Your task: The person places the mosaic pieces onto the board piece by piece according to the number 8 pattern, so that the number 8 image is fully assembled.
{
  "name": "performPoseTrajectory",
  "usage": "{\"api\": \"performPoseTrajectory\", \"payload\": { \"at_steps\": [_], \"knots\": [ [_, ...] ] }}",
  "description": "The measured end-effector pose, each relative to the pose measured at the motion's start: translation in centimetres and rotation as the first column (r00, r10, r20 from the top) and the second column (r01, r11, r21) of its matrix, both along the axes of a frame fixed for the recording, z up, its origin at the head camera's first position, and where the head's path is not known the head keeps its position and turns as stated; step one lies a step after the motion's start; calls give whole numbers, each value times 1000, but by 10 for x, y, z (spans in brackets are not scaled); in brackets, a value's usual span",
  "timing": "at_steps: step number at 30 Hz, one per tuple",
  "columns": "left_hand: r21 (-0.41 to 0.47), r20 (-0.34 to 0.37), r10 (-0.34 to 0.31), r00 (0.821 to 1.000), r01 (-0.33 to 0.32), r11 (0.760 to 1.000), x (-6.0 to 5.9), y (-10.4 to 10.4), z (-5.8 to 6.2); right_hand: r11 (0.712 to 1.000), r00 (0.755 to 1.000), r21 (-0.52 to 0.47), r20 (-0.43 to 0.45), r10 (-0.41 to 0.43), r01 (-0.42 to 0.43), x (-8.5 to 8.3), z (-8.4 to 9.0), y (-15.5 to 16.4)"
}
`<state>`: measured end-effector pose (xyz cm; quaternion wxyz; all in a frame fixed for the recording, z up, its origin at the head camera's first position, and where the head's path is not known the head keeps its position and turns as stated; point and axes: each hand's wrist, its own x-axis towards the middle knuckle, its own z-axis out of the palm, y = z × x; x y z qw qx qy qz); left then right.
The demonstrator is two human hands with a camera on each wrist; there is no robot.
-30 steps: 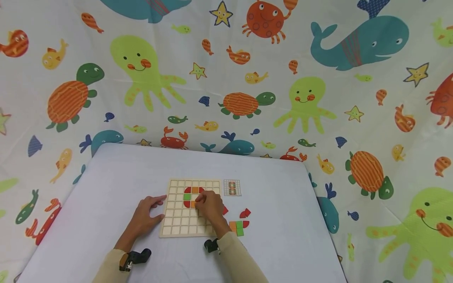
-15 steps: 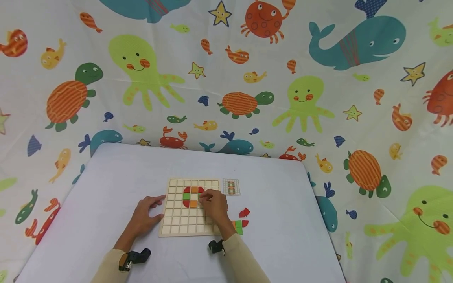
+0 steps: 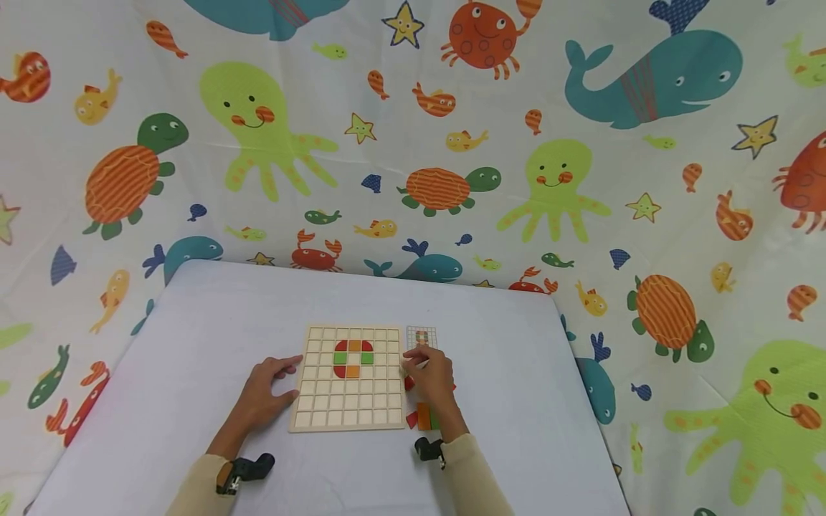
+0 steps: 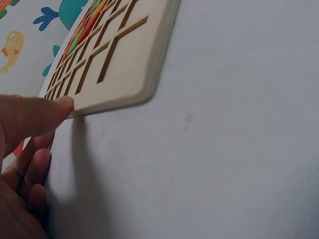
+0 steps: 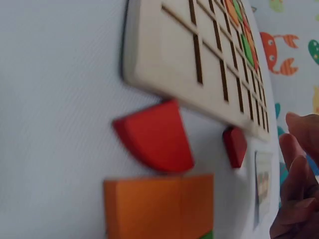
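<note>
A wooden grid board lies flat on the pale surface, near the front edge where the person sits. The left hand rests at the board's left edge, fingers relaxed and nearly straight; the thumb tip touches the board's rim, as the left wrist view shows, and this grip holds nothing. In the upper middle of the board a ring of coloured tiles sits in the cells: red curved corners, orange pieces at the top and bottom, green ones at the left and right, with a bare cell in the centre. The right hand is off the board, just beside its right edge, over a loose cluster of tiles. Its fingers are bent downward toward the surface, but whether that grip has closed on a piece cannot be told from any view; in the right wrist view the fingertips appear clear of the tiles. Below the hand lie a red quarter-round tile, touching an orange block beside it, with a sliver of green at the block's lower edge. A smaller red piece lies just beside the board's rim. Beyond the right hand, a small pattern card lies flat next to the board's upper right corner. A cloth printed with sea creatures hangs behind and around the surface.
</note>
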<state>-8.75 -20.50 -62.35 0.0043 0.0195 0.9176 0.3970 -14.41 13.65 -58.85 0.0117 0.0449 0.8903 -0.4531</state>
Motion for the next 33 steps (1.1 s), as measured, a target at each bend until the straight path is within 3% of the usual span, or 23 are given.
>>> {"api": "performPoseTrajectory", "payload": {
  "at_steps": [5, 14, 20, 27, 33],
  "knots": [
    [-2, -4, 0, 1000, 0, 1000, 1, 1, 1, 999, 998, 38, 65, -27, 25, 7, -6, 12],
    [7, 10, -2, 1000, 1, 1000, 0, 1, 1, 988, 986, 139, 163, 46, -69, 20, -8, 21],
    [8, 9, -1, 1000, 1, 1000, 0, 1, 2, 986, 988, 157, 150, 36, -60, 22, -9, 21],
    [8, 10, -1, 1000, 1, 1000, 0, 1, 1, 985, 994, 171, 110, -28, 9, 22, -9, 19],
    [3, 8, -3, 1000, 3, 1000, -1, 1, 1, 965, 991, 250, 89, -104, 79, 22, -10, 15]
  ]
}}
